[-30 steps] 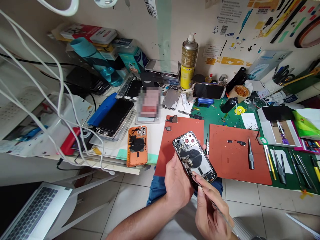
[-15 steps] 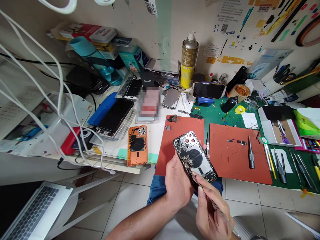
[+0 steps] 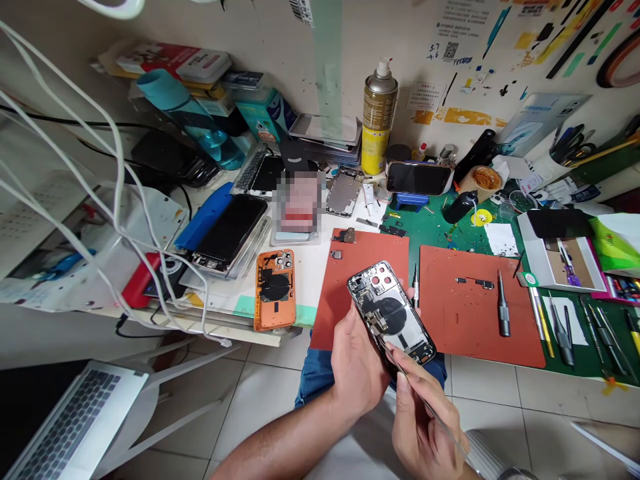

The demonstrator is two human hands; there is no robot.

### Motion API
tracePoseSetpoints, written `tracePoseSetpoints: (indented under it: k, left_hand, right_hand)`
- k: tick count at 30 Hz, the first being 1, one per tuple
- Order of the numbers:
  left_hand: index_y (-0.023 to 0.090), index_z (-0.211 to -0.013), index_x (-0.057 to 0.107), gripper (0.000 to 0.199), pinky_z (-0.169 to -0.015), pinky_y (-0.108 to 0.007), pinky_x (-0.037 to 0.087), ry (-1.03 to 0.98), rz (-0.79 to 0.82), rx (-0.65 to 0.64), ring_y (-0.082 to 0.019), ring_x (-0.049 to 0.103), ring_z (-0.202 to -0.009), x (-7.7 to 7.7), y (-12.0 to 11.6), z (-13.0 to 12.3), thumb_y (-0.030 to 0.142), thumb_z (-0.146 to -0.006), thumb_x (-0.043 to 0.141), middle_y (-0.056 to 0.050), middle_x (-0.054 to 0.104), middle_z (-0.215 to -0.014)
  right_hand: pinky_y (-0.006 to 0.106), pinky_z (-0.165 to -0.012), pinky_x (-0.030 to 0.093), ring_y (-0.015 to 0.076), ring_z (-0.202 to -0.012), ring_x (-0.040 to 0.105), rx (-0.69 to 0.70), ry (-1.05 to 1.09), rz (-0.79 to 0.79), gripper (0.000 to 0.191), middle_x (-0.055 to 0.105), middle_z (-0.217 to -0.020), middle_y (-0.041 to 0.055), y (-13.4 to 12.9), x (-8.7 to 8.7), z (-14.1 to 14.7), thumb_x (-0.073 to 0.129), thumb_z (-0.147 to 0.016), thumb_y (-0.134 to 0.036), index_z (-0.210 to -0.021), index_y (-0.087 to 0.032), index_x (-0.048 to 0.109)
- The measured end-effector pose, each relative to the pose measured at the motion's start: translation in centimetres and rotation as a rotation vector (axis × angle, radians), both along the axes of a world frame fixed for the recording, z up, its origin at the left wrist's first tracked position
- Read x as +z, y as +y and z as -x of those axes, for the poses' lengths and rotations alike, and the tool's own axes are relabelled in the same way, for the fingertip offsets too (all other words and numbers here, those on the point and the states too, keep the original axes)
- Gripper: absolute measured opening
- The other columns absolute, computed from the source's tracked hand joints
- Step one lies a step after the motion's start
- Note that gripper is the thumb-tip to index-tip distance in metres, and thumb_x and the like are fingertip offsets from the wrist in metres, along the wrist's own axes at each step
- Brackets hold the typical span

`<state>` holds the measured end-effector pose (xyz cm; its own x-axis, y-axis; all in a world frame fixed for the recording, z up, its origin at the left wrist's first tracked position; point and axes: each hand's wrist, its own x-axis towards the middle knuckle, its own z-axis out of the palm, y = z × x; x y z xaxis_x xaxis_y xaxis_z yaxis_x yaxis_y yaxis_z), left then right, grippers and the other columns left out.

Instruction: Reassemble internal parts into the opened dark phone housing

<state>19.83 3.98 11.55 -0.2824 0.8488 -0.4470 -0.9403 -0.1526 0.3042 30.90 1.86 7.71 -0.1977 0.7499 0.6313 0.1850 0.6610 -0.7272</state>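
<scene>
My left hand [image 3: 357, 363] is wrapped round an opened phone housing [image 3: 393, 317], its inside facing up. Black, silver and small brassy parts show in it, with camera holes at the far end. My right hand [image 3: 425, 413] is closed on a thin metal tool [image 3: 440, 423], perhaps tweezers; its tip touches or lies very near the housing's left edge, and I cannot tell which. Fingers hide part of the tool. Both hands are in front of a red mat [image 3: 367, 250] that bears small metal phone parts [image 3: 345, 235].
On the left are an orange phone back [image 3: 275, 290], a black phone screen [image 3: 230, 229] and hanging white cables [image 3: 120, 167]. A second red mat [image 3: 480, 333] holds a screwdriver [image 3: 503, 307]. Behind stands a spray can [image 3: 379, 120]; more tools lie at the right.
The camera view has shifted very slightly. Both hands, the phone housing and the tool keep nearly the same position.
</scene>
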Motion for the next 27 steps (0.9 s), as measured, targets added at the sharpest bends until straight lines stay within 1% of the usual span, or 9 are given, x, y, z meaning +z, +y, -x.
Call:
tracePoseSetpoints:
  k: [7,12,16,20,23,25,27]
  left_hand:
    - [0.018,-0.154,0.059,0.064,-0.121,-0.058,0.046,0.008,0.014,-0.006,-0.040,0.066,-0.138,0.0,0.0,0.0,0.058,-0.104,0.048,-0.017,0.073,-0.143]
    - [0.019,-0.153,0.060,0.064,-0.120,-0.057,0.047,0.006,0.039,-0.014,-0.040,0.066,-0.138,0.1,-0.1,0.0,0.058,-0.103,0.048,-0.016,0.074,-0.143]
    - [0.019,-0.154,0.059,0.066,-0.119,-0.058,0.048,-0.004,0.056,-0.029,-0.041,0.066,-0.137,0.2,0.0,0.1,0.059,-0.102,0.049,-0.016,0.073,-0.144]
    - [0.019,-0.156,0.057,0.070,-0.117,-0.059,0.049,-0.003,0.066,-0.061,-0.042,0.067,-0.136,0.2,-0.1,0.4,0.061,-0.099,0.054,-0.017,0.072,-0.146]
    - [0.019,-0.157,0.055,0.072,-0.116,-0.059,0.051,0.031,0.104,-0.091,-0.043,0.068,-0.134,0.2,-0.1,0.6,0.059,-0.097,0.060,-0.017,0.072,-0.146]
    - [0.022,-0.158,0.053,0.070,-0.115,-0.059,0.051,0.055,0.111,-0.087,-0.042,0.070,-0.133,0.0,-0.1,0.6,0.055,-0.097,0.063,-0.016,0.072,-0.146]
    - [0.025,-0.160,0.051,0.068,-0.114,-0.060,0.052,0.066,0.095,-0.080,-0.041,0.072,-0.130,-0.2,-0.2,0.6,0.051,-0.098,0.065,-0.015,0.073,-0.144]
  right_hand:
    - [0.045,-0.094,0.074,0.0297,-0.120,0.080,0.106,-0.004,0.011,0.061,0.076,-0.139,0.0161,0.2,-0.3,-0.6,0.063,-0.088,0.017,-0.141,-0.012,0.062]
    - [0.045,-0.095,0.074,0.0300,-0.122,0.079,0.156,-0.018,0.004,0.062,0.076,-0.138,0.0166,0.2,-0.7,-1.0,0.063,-0.087,0.017,-0.143,-0.011,0.060]
    - [0.045,-0.095,0.074,0.0293,-0.119,0.080,0.100,-0.015,-0.006,0.061,0.076,-0.139,0.0158,0.2,-0.4,-0.9,0.065,-0.087,0.015,-0.142,-0.011,0.062]
    - [0.045,-0.088,0.075,0.0291,-0.112,0.083,0.088,0.026,0.036,0.057,0.079,-0.131,0.0142,0.0,0.7,-0.7,0.064,-0.088,0.013,-0.139,-0.013,0.062]
    - [0.047,-0.085,0.075,0.0295,-0.106,0.084,0.019,0.110,0.107,0.042,0.081,-0.125,0.0133,-0.4,1.5,-0.6,0.065,-0.093,0.005,-0.130,-0.014,0.065]
    - [0.047,-0.082,0.075,0.0280,-0.098,0.085,-0.077,0.198,0.178,0.028,0.082,-0.113,0.0110,-0.4,2.2,-0.6,0.067,-0.097,-0.002,-0.121,-0.015,0.068]
    - [0.044,-0.074,0.074,0.0258,-0.086,0.083,-0.194,0.268,0.262,0.016,0.081,-0.098,0.0082,-0.1,3.0,-1.1,0.070,-0.099,-0.009,-0.113,-0.016,0.069]
